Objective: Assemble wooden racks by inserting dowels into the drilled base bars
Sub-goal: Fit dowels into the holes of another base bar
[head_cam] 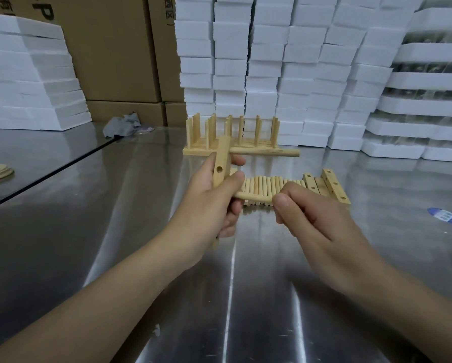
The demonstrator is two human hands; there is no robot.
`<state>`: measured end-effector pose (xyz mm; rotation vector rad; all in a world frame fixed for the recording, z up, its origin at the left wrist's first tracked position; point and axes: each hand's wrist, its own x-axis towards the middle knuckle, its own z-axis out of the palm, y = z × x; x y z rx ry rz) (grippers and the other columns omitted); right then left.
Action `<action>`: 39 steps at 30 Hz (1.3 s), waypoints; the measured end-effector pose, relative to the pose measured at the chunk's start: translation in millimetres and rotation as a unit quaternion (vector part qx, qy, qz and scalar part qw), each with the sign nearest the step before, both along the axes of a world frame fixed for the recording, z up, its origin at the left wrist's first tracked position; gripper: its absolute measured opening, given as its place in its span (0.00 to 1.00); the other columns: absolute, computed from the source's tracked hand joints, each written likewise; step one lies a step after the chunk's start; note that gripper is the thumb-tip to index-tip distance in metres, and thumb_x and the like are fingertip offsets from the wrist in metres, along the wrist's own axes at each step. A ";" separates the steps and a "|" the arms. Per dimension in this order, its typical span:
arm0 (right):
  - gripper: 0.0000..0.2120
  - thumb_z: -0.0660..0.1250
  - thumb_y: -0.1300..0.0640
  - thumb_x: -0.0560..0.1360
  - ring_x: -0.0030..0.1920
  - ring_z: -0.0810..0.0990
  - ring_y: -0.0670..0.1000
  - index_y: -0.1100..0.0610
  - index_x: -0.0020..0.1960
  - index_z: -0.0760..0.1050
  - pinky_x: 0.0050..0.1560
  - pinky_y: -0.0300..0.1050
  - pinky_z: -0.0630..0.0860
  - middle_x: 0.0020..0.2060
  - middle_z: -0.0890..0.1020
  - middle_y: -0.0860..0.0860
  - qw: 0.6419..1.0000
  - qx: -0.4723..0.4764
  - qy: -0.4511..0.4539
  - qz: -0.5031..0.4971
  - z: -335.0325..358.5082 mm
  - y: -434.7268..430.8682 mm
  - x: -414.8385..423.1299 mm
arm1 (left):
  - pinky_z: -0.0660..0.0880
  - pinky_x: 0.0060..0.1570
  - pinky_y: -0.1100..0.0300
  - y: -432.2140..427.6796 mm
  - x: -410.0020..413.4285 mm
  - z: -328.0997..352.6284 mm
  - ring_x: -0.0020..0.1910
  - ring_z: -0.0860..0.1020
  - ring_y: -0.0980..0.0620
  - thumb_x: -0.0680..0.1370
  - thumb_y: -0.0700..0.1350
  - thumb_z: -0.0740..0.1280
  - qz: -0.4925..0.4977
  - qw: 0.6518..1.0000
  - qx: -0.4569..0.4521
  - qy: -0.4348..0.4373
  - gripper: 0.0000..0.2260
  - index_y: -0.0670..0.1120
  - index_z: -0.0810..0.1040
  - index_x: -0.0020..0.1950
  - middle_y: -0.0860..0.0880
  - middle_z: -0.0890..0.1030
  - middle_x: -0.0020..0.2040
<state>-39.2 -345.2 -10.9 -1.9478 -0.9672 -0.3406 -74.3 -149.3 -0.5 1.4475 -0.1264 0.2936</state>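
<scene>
**One dowel seated, a second at the bar**

Your left hand point(209, 195) grips a drilled base bar point(221, 163) nearly upright above the steel table point(115, 205), fingers curled round its middle. An inserted dowel point(266, 152) juts to the right from the bar's top end. Your right hand point(316, 221) pinches a second dowel point(253, 197) by its end between thumb and forefinger. Its far tip is hidden behind your left thumb, so you cannot tell whether it is in a hole. A row of loose dowels point(266, 183) lies just behind, with spare base bars point(336, 186) beside it and finished racks point(230, 137) beyond.

cardboard box point(109, 48): letter "P" | second box point(163, 61): Chinese print, unclear | blue sticker point(444, 215): illegible
</scene>
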 end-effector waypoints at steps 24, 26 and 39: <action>0.18 0.69 0.46 0.81 0.64 0.69 0.47 0.46 0.70 0.76 0.65 0.46 0.71 0.61 0.77 0.43 0.953 -0.227 -0.140 -0.141 -16.1 30.1 59.3 | 0.62 0.21 0.63 47.1 42.6 -6.1 0.23 0.65 0.55 0.85 0.39 0.59 0.205 0.936 -0.279 0.067 0.06 0.47 0.71 0.51 0.50 0.70 0.29; 0.22 0.69 0.44 0.80 0.66 0.69 0.48 0.47 0.73 0.75 0.68 0.49 0.71 0.64 0.77 0.44 0.949 -0.244 -0.150 -0.134 -14.3 39.3 65.8 | 0.62 0.21 0.63 48.6 44.8 -8.0 0.22 0.64 0.55 0.85 0.39 0.59 0.196 0.937 -0.279 0.071 0.05 0.47 0.71 0.51 0.50 0.70 0.29; 0.07 0.69 0.49 0.80 0.50 0.79 0.44 0.45 0.56 0.83 0.50 0.42 0.71 0.45 0.84 0.39 0.958 -0.129 -0.221 -0.126 4.5 42.8 43.7 | 0.63 0.21 0.64 44.7 45.6 -4.8 0.23 0.65 0.54 0.84 0.40 0.61 0.141 0.942 -0.284 0.107 0.03 0.46 0.72 0.51 0.50 0.70 0.29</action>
